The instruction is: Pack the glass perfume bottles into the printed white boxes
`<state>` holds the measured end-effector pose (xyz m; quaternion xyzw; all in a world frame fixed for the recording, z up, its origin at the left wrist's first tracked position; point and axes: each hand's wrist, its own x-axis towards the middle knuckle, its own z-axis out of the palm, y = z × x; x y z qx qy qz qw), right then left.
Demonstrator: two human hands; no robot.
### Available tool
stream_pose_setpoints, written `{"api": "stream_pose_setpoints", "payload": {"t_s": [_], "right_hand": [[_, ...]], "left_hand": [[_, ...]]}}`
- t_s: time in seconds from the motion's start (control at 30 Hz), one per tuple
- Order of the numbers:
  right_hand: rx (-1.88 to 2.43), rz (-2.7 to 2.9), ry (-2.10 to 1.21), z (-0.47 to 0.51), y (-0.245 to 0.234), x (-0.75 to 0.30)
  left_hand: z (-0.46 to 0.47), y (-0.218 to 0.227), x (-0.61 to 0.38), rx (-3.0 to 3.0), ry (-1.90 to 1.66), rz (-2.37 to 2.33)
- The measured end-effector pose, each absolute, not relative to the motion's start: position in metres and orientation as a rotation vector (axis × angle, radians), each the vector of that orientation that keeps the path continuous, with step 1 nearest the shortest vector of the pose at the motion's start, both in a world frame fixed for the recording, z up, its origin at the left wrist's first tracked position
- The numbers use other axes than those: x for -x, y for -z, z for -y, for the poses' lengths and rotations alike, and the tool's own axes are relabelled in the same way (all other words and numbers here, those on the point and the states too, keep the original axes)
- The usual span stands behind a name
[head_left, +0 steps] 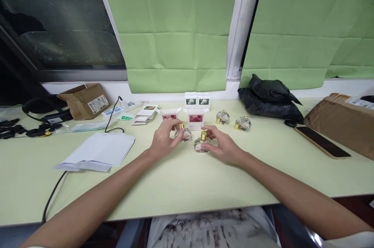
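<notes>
On the table's middle: two small round glass bottles with gold caps stand side by side, one in each hand.
Left hand: fingers curled around the left bottle, holding it on the tabletop.
Right hand: fingers wrapped about the right bottle, which stands upright at the hand's 9 o'clock.
Contents: pale pinkish inside both held bottles; whether liquid or print cannot be told.
Pink boxes: at 12 o'clock of the hands, flaps open, insides hidden.
Green boxes: behind those, closed.
Spare bottles: two at 2 o'clock, lying tilted.
Cardboard box: at 10 o'clock, open, contents unseen.
Black bag: at 2 o'clock, closed.
</notes>
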<state>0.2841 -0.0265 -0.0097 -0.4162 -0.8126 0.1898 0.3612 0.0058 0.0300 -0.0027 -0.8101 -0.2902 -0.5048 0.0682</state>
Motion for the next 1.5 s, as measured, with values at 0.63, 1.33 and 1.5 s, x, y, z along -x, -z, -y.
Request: {"api": "stream_pose_setpoints", "payload": {"t_s": [0.63, 1.33, 1.5], "right_hand": [[1.069, 2.100, -0.562, 0.026, 0.006, -0.283], [1.156, 2.131, -0.461, 0.017, 0.008, -0.285], [1.217, 2.108, -0.359, 0.004, 0.015, -0.292]], "left_hand": [[-0.023, 0.002, -0.009, 2.706, 1.097, 1.579], [-0.031, 0.005, -0.005, 2.919, 1.128, 1.641], [-0.028, 0.005, -0.014, 2.973, 1.155, 1.641]]}}
